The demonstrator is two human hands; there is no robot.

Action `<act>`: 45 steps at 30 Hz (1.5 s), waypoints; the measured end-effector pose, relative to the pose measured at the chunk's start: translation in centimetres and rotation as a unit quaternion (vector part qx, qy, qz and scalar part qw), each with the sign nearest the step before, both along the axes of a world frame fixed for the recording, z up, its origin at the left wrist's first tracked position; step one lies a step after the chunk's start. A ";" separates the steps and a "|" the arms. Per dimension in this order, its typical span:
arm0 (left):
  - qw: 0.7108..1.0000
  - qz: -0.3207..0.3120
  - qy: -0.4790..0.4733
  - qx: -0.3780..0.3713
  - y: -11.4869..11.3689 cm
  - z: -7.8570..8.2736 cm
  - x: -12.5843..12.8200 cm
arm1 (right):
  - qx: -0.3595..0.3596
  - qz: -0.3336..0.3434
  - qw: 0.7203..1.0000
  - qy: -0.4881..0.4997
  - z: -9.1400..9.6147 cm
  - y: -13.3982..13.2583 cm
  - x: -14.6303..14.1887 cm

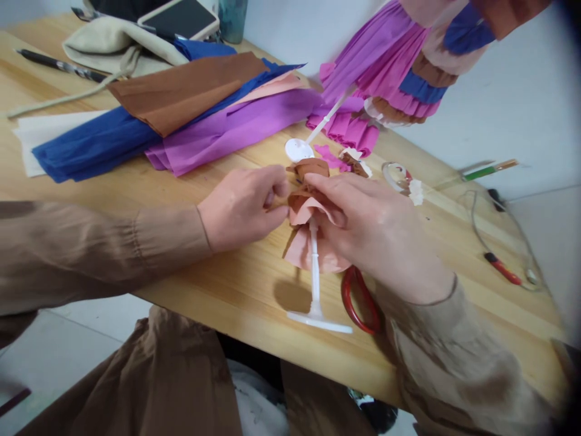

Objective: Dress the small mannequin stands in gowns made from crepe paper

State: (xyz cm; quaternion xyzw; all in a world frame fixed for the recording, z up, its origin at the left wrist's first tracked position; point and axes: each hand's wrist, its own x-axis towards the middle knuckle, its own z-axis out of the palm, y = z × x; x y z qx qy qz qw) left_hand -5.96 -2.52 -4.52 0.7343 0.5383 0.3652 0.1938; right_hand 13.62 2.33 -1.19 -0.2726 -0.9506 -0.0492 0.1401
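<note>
Brown crepe paper (313, 168) and a ruffled pale pink piece (311, 209) are gathered around the top of a white plastic stand (315, 272), which leans slightly on its round base. My right hand (381, 224) pinches the gathered crepe paper from the right, thumb and fingers closed on it. Close on the other side, my left hand (245, 206) has its fingers curled together beside the brown paper; whatever they hold is hidden. Red-handled scissors (361, 300) lie just below my right hand, their blades out of sight.
Sheets of brown (190, 91), blue (95, 142) and purple crepe paper (236, 130) lie at the back left. Behind my hands, a tiered crepe paper dress (399, 66) leans on a second white stand (324, 121). A tape roll (396, 175) and cable (474, 224) lie right.
</note>
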 end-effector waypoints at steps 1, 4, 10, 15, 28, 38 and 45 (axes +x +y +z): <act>1.000 0.008 0.002 0.003 0.3 0.0 0.1 | -0.005 0.009 1.000 0.003 0.4 -0.2 0.0; 1.000 -0.010 0.016 -0.014 1.1 0.1 0.3 | -0.016 0.029 0.999 0.011 2.2 -1.4 0.4; 0.999 -0.034 0.039 -0.017 1.6 0.0 0.4 | -0.089 0.024 0.995 0.037 4.6 -6.3 1.8; 0.993 -0.044 0.114 -0.003 1.8 0.1 0.4 | -0.117 0.050 0.990 -0.055 1.7 -7.5 1.4; 0.991 -0.062 0.113 -0.021 2.0 -0.4 0.2 | -0.108 0.048 0.992 -0.054 0.3 -4.2 0.8; 0.977 -0.041 0.173 0.120 0.2 1.1 0.7 | -0.131 0.048 0.989 -0.042 -0.5 -3.7 0.6; 0.952 -0.081 0.267 0.128 0.1 1.3 1.0 | -0.137 0.022 0.988 -0.060 -0.5 -4.0 0.5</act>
